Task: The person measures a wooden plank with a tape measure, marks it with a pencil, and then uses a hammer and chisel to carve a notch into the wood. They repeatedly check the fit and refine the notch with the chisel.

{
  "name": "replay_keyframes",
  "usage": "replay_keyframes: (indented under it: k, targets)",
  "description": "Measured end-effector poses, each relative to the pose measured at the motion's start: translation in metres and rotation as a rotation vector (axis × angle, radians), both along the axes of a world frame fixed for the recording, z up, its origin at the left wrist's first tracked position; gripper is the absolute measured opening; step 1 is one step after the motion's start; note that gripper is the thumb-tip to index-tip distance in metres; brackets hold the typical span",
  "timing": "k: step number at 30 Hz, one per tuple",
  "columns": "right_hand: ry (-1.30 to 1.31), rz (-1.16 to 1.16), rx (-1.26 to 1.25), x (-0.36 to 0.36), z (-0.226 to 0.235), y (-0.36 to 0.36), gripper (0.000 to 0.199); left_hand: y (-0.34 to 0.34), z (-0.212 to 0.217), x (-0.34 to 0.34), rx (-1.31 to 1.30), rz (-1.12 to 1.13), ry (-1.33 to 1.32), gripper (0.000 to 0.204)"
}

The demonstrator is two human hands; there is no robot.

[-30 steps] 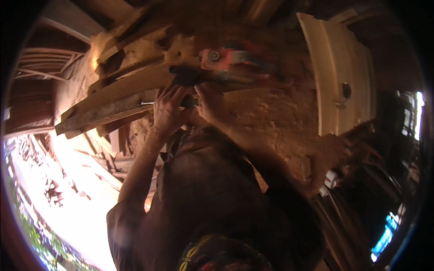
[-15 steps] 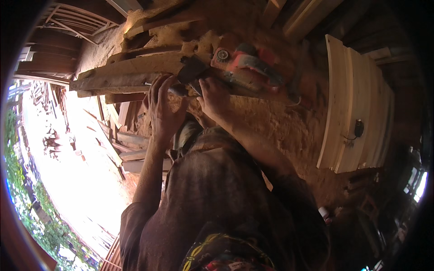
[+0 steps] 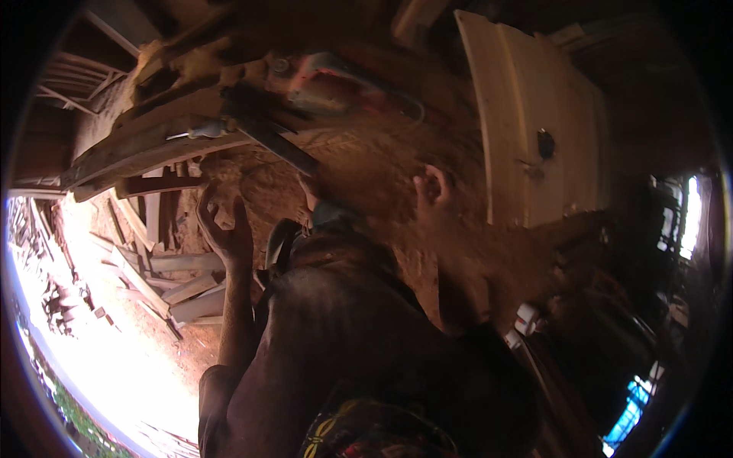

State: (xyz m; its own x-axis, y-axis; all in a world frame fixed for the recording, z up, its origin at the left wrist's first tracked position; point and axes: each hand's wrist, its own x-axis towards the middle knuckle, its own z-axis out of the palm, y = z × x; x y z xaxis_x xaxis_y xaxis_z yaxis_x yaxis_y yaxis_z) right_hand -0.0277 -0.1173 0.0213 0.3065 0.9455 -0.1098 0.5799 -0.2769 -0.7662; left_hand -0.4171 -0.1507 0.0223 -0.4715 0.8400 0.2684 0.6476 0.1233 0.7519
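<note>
My left hand (image 3: 221,225) in open gap under plank (image 3: 153,145); power planer (image 3: 328,84) blocks above, pale board (image 3: 527,122) walls right side.

We raise our left hand (image 3: 223,226) on a bent arm just below the long wooden plank (image 3: 153,145), fingers loosely curled and clear of it. Our right hand (image 3: 432,188) hangs well right of the plank, fingers loosely curled, holding nothing.

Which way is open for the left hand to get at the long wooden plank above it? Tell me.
Probably straight up: the left hand is raised, empty, just below the long wooden plank, with nothing visible between them. The right hand is off to the side, clear of that path.
</note>
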Motion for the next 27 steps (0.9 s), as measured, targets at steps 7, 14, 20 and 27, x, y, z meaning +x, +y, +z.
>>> replay_keyframes:
  k: [7, 14, 20, 27]
  targets:
    - [-0.317, -0.13, 0.021, 0.115, 0.031, -0.023, 0.042, -0.055, -0.02, 0.053, -0.193, -0.215, -0.428, 0.051]
    - [-0.478, -0.212, -0.002, 0.255, 0.013, 0.056, 0.065, -0.032, 0.002, 0.115, -0.26, -0.33, -0.454, 0.05]
    - [-0.821, -0.078, 0.253, 0.37, 0.001, 0.127, 0.072, 0.013, -0.001, 0.204, -0.216, -0.359, -0.47, 0.049]
    - [-0.57, 0.158, 0.1, 0.396, 0.0, 0.156, 0.069, 0.055, 0.049, 0.352, -0.373, -0.533, -0.522, 0.046]
